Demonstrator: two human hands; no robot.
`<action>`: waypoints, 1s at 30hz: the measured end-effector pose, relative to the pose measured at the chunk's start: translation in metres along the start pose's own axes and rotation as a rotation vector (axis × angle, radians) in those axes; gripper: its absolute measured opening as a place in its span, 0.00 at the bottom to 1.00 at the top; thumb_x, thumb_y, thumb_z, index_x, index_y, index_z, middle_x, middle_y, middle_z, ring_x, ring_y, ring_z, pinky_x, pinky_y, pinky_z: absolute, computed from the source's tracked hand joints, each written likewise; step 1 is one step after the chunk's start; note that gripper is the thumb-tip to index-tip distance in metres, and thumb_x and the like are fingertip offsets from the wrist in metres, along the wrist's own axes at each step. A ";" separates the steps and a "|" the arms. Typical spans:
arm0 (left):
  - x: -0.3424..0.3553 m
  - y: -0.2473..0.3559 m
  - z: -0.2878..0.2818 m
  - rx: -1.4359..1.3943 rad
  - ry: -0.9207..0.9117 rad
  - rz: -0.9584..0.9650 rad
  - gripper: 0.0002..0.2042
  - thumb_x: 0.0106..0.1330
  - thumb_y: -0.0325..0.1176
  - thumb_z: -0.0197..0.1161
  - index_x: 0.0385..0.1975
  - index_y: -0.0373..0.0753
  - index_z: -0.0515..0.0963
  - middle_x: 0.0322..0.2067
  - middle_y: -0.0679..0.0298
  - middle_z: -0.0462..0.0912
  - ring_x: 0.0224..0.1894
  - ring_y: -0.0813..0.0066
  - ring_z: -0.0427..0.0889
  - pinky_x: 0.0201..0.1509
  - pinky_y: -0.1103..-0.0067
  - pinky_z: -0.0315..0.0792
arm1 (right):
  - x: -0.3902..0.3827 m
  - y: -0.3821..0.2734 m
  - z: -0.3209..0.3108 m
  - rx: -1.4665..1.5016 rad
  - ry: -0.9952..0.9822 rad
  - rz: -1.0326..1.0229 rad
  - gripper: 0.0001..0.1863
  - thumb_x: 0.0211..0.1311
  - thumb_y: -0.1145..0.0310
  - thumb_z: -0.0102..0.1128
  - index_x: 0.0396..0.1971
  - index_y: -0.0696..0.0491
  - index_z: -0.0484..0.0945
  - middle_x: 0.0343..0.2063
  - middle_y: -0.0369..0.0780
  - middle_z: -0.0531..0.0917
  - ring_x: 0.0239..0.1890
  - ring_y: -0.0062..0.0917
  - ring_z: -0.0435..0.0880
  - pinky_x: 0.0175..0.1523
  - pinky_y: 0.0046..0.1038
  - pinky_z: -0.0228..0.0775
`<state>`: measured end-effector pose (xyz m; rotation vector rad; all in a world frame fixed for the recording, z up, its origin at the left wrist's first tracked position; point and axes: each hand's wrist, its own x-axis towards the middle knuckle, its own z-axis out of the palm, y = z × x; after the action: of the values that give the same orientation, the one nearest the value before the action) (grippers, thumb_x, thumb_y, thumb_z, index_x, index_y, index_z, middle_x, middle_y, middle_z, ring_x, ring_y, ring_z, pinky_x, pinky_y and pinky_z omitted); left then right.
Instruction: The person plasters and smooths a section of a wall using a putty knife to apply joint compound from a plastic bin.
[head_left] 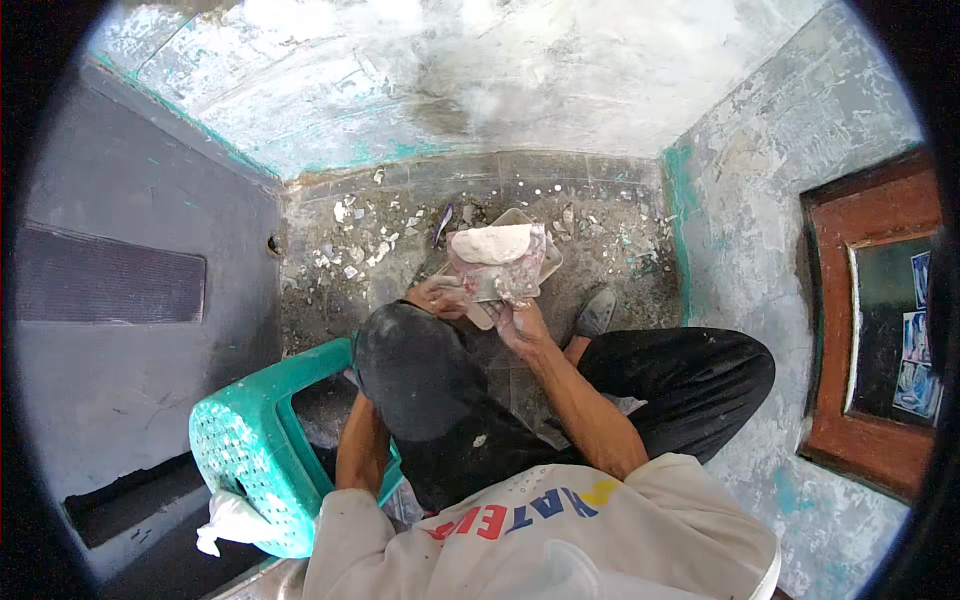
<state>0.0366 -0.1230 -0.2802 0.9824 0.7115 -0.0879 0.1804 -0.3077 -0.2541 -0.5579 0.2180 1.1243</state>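
At the centre, pale putty (490, 243) lies as a rounded mound on a smeared pinkish sheet (472, 276), over a light square board or tray (548, 258). My left hand (440, 297) is at the lower left edge of this stack, fingers curled against it and partly hidden. My right hand (512, 322), its fingers dusted white, grips the near edge at the lower right. A slim purple object (443, 222) lies just left of the tray on the dirty floor.
Flaking walls (740, 230) surround me. A green plastic stool (240, 430) with a white bag (238, 520) stands at left, beside a grey panel (140, 270). A wooden-framed window (835, 420) is at right. Pale debris (355, 255) litters the floor; my bent legs (660, 390) frame the hands.
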 end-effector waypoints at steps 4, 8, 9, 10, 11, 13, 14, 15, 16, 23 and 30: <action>-0.071 0.096 -0.023 -0.096 0.121 0.131 0.18 0.74 0.29 0.61 0.61 0.39 0.75 0.55 0.57 0.83 0.51 0.66 0.85 0.56 0.70 0.80 | 0.024 -0.024 0.007 -0.004 -0.063 -0.078 0.23 0.72 0.72 0.60 0.65 0.53 0.68 0.61 0.41 0.77 0.62 0.37 0.78 0.71 0.41 0.72; -0.200 0.220 0.046 0.489 0.486 0.510 0.17 0.74 0.30 0.62 0.61 0.37 0.75 0.50 0.60 0.85 0.50 0.72 0.83 0.54 0.74 0.77 | 0.070 -0.035 0.045 0.011 -0.084 -0.099 0.23 0.76 0.71 0.53 0.68 0.53 0.64 0.63 0.42 0.73 0.63 0.36 0.77 0.70 0.40 0.73; -0.224 0.250 0.078 0.694 0.512 0.513 0.17 0.74 0.32 0.63 0.59 0.35 0.76 0.48 0.59 0.85 0.50 0.74 0.82 0.53 0.73 0.77 | 0.088 -0.039 0.048 0.015 -0.088 -0.103 0.23 0.76 0.71 0.53 0.68 0.53 0.64 0.63 0.42 0.73 0.63 0.36 0.77 0.70 0.40 0.73; -0.238 0.272 0.115 0.817 0.549 0.459 0.17 0.72 0.32 0.65 0.58 0.36 0.77 0.49 0.57 0.86 0.50 0.69 0.84 0.52 0.71 0.78 | 0.109 -0.046 0.044 0.067 -0.032 -0.101 0.23 0.76 0.69 0.53 0.68 0.52 0.64 0.63 0.41 0.74 0.63 0.35 0.77 0.70 0.40 0.73; -0.245 0.279 0.137 0.821 0.546 0.465 0.17 0.72 0.32 0.65 0.58 0.36 0.77 0.49 0.57 0.86 0.50 0.69 0.84 0.52 0.71 0.78 | 0.128 -0.050 0.045 0.125 0.016 -0.086 0.23 0.77 0.68 0.54 0.68 0.51 0.64 0.63 0.40 0.74 0.62 0.35 0.77 0.70 0.40 0.73; -0.255 0.277 0.160 1.564 0.662 0.661 0.18 0.68 0.32 0.68 0.57 0.40 0.78 0.49 0.56 0.87 0.50 0.62 0.86 0.54 0.71 0.79 | 0.151 -0.035 0.064 0.181 -0.038 -0.087 0.21 0.74 0.76 0.52 0.64 0.51 0.69 0.60 0.42 0.77 0.64 0.37 0.77 0.70 0.44 0.71; -0.257 0.273 0.174 1.588 0.649 0.662 0.18 0.66 0.32 0.69 0.56 0.42 0.79 0.48 0.56 0.86 0.50 0.59 0.85 0.54 0.69 0.79 | 0.163 -0.024 0.078 0.165 -0.011 -0.078 0.21 0.74 0.76 0.51 0.64 0.51 0.69 0.60 0.42 0.77 0.64 0.37 0.77 0.70 0.44 0.71; -0.252 0.268 0.185 1.606 0.629 0.666 0.19 0.64 0.32 0.70 0.55 0.43 0.79 0.48 0.56 0.86 0.51 0.56 0.85 0.53 0.67 0.79 | 0.177 -0.016 0.086 0.143 0.022 -0.074 0.20 0.74 0.75 0.51 0.64 0.51 0.69 0.60 0.42 0.77 0.64 0.37 0.77 0.70 0.45 0.72; -0.236 0.259 0.193 1.547 0.563 0.638 0.18 0.64 0.31 0.69 0.55 0.44 0.80 0.47 0.57 0.86 0.50 0.53 0.84 0.52 0.65 0.79 | 0.197 -0.024 0.071 0.063 -0.004 -0.123 0.19 0.76 0.73 0.49 0.64 0.50 0.69 0.61 0.42 0.77 0.64 0.38 0.76 0.69 0.47 0.72; -0.200 0.220 0.183 1.605 0.181 0.061 0.21 0.73 0.40 0.60 0.64 0.44 0.72 0.50 0.60 0.83 0.52 0.60 0.82 0.52 0.67 0.80 | 0.301 -0.007 0.017 0.134 0.270 -0.066 0.18 0.74 0.73 0.47 0.61 0.50 0.70 0.53 0.41 0.80 0.54 0.36 0.82 0.61 0.50 0.79; -0.192 0.222 0.153 1.632 0.348 0.217 0.23 0.71 0.39 0.60 0.64 0.39 0.73 0.48 0.60 0.80 0.48 0.65 0.81 0.48 0.74 0.80 | 0.327 0.010 0.013 0.092 0.235 -0.034 0.22 0.77 0.69 0.45 0.68 0.49 0.65 0.62 0.43 0.77 0.61 0.40 0.80 0.64 0.49 0.78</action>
<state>0.0500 -0.1626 0.0485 2.6761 0.7840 -0.3396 0.3101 -0.0387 -0.3889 -0.6096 0.4594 1.0102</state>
